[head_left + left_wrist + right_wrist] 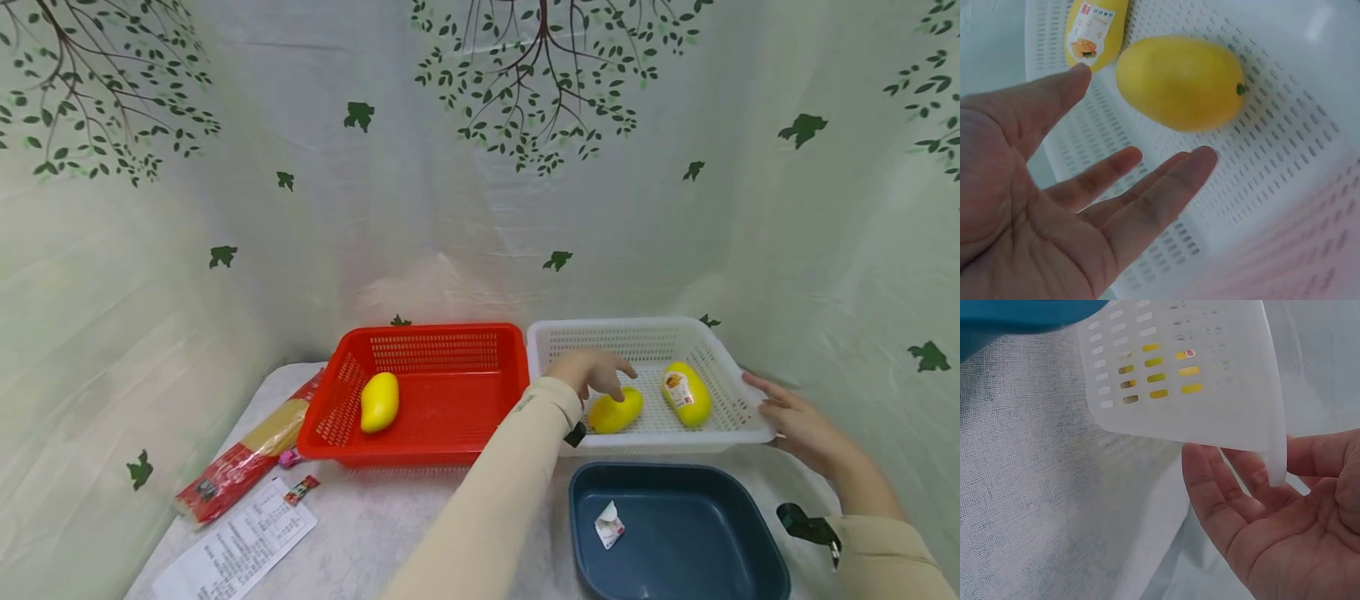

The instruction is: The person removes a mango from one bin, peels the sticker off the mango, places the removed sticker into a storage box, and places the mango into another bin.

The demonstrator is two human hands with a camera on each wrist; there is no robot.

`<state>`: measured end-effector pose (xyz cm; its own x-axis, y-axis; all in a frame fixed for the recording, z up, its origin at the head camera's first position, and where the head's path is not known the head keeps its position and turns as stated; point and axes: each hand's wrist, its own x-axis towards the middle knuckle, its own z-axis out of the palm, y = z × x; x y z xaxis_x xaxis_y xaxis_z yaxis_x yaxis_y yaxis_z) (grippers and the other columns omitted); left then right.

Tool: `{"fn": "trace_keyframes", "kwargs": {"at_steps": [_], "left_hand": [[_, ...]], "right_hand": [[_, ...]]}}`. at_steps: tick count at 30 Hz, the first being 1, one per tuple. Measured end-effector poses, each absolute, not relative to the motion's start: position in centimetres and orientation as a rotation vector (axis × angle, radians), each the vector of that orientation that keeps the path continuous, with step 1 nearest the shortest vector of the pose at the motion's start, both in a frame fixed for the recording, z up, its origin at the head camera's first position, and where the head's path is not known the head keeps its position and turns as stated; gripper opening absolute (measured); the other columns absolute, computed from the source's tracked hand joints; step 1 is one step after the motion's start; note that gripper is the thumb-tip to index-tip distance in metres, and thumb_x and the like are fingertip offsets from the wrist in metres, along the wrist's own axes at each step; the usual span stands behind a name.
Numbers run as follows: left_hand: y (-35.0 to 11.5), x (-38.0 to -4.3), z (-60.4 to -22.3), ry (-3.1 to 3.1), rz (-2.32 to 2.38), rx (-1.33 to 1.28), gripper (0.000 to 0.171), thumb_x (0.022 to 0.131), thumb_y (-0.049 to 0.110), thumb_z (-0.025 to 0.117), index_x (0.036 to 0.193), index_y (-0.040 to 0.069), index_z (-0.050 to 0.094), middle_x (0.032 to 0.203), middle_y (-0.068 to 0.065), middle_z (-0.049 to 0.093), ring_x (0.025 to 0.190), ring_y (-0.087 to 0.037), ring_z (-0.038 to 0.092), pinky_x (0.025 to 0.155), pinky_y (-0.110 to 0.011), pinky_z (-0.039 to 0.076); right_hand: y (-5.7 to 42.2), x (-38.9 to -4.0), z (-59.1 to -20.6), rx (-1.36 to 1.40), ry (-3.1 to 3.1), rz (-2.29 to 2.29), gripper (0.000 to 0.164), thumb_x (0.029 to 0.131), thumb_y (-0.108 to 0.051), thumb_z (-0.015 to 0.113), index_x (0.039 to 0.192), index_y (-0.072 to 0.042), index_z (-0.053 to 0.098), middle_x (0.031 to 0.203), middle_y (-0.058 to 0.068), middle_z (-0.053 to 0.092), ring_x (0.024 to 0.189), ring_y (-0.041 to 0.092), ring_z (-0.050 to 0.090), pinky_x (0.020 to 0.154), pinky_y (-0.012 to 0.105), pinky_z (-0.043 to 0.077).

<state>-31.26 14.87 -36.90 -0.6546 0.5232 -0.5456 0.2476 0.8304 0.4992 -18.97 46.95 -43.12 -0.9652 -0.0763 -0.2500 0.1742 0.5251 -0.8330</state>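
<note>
My left hand is over the white basket, its fingers spread just above a yellow mango. In the left wrist view, a gap shows between the fingertips and that mango, and the palm is bare. Beside it in the same basket lies another mango with a white label. At the basket's right end, my right hand grips the rim, thumb on one side and fingers on the other, as the right wrist view shows.
To the left, a red basket holds one mango. A dark blue tray with a crumpled wrapper stands in front. A long red-and-yellow packet, a printed receipt and a small red sachet lie at left.
</note>
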Motion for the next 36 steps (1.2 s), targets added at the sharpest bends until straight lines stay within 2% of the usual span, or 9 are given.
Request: {"fn": "trace_keyframes", "kwargs": {"at_steps": [4,9,12,20,23,28,33,36], "left_hand": [[16.2,-31.4,-37.4,2.269,0.337,0.607,0.053,0.105,0.026,0.07,0.152,0.047,0.057,0.171,0.011,0.042,0.146,-0.018,0.051,0.108,-0.038,0.056],[17.5,-31.3,-38.1,2.265,0.195,0.605,0.049,0.102,0.032,0.074,0.147,0.05,0.062,0.168,0.016,0.045,0.156,-0.014,0.041,0.126,-0.043,0.039],[17.8,-31.3,-38.5,2.278,0.135,0.601,0.048,0.101,0.035,0.076,0.145,0.051,0.063,0.167,0.019,0.045,0.155,-0.013,0.041,0.129,-0.041,0.034],[18.0,-31.8,-38.5,2.297,0.124,0.561,0.044,0.099,0.033,0.079,0.139,0.048,0.069,0.163,0.02,0.051,0.147,-0.011,0.046,0.125,-0.038,0.039],[17.9,-32.0,-38.4,2.296,0.144,0.545,0.04,0.098,0.029,0.08,0.135,0.044,0.072,0.159,0.018,0.055,0.137,-0.012,0.051,0.119,-0.037,0.043],[17.3,-32.5,-38.5,2.29,0.224,0.505,0.035,0.096,0.021,0.083,0.126,0.037,0.077,0.151,0.012,0.059,0.119,-0.018,0.05,0.103,-0.038,0.05],[17.2,-33.1,-38.8,2.286,0.218,0.526,0.027,0.095,0.015,0.082,0.115,0.033,0.078,0.128,0.007,0.063,0.111,-0.019,0.051,0.085,-0.034,0.052],[17.2,-33.4,-39.0,2.289,0.154,0.596,0.02,0.097,0.012,0.079,0.104,0.029,0.075,0.112,0.004,0.059,0.101,-0.018,0.053,0.07,-0.028,0.048]], "right_hand": [[46.8,-18.9,-43.2,0.095,2.502,-1.433,0.062,0.118,-0.018,0.031,0.17,-0.004,0.002,0.167,0.044,0.011,0.118,0.02,0.057,0.1,0.053,0.06],[46.8,-18.7,-43.3,0.091,2.5,-1.449,0.062,0.118,-0.019,0.031,0.17,-0.005,0.001,0.167,0.043,0.011,0.123,0.03,0.056,0.104,0.062,0.057],[46.8,-18.7,-43.4,0.085,2.501,-1.452,0.062,0.118,-0.019,0.032,0.17,-0.006,0.001,0.168,0.043,0.01,0.126,0.035,0.055,0.105,0.064,0.056],[47.0,-18.7,-43.6,0.098,2.463,-1.506,0.062,0.118,-0.02,0.032,0.171,-0.009,0.002,0.167,0.042,0.013,0.117,0.021,0.057,0.101,0.056,0.06],[47.1,-18.7,-43.6,0.106,2.461,-1.511,0.062,0.118,-0.021,0.033,0.172,-0.01,0.003,0.168,0.042,0.011,0.118,0.022,0.057,0.101,0.057,0.06],[47.0,-18.6,-43.6,0.115,2.464,-1.506,0.062,0.118,-0.021,0.033,0.171,-0.008,0.003,0.169,0.042,0.008,0.123,0.031,0.055,0.103,0.063,0.057],[47.0,-18.6,-43.6,0.123,2.459,-1.512,0.062,0.119,-0.022,0.033,0.171,-0.009,0.003,0.169,0.042,0.006,0.126,0.035,0.054,0.104,0.063,0.057],[47.1,-18.6,-43.7,0.119,2.459,-1.517,0.062,0.119,-0.022,0.033,0.172,-0.01,0.003,0.169,0.042,0.007,0.124,0.033,0.055,0.102,0.061,0.058]]}}
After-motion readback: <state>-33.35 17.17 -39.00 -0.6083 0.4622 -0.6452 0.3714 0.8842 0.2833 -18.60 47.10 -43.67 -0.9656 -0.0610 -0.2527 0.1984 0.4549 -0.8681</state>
